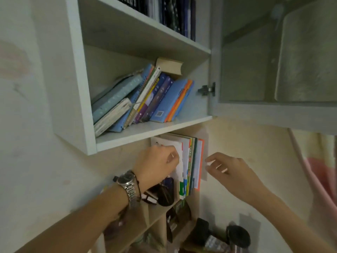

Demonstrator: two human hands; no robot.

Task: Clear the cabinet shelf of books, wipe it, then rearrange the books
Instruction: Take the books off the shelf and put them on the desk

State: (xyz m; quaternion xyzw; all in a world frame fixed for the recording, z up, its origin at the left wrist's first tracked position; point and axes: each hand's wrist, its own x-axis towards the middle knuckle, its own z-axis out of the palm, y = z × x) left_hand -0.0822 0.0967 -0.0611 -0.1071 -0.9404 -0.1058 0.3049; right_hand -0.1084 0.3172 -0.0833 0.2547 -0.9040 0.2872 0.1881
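Seen from the head camera, looking up at a pale wall cabinet point(80, 99) with its door point(273, 61) swung open to the right. On its lower shelf point(145, 132) a row of books point(145, 95) slumps leftward, blue, purple and orange covers leaning on each other, one thick pale volume point(169, 65) lying across the top. None looks cleared yet, so the emptying seems barely begun.

Below the cabinet, a second batch of upright books point(189, 161) stands on a lower wooden rack point(145, 220) against the wall. The left hand point(158, 163), wearing a metal watch point(127, 183), has its fingers curled onto the white front cover of that batch, likely steadying it. The right hand point(224, 167) hovers just beside the orange-edged outer book, fingers spread and relaxed, gripping nothing, probably ready to brace the other side.

Dark sunglasses point(162, 196) lie on the rack. The wall is cream plaster; a pink-and-white cloth point(317, 170) hangs at right.
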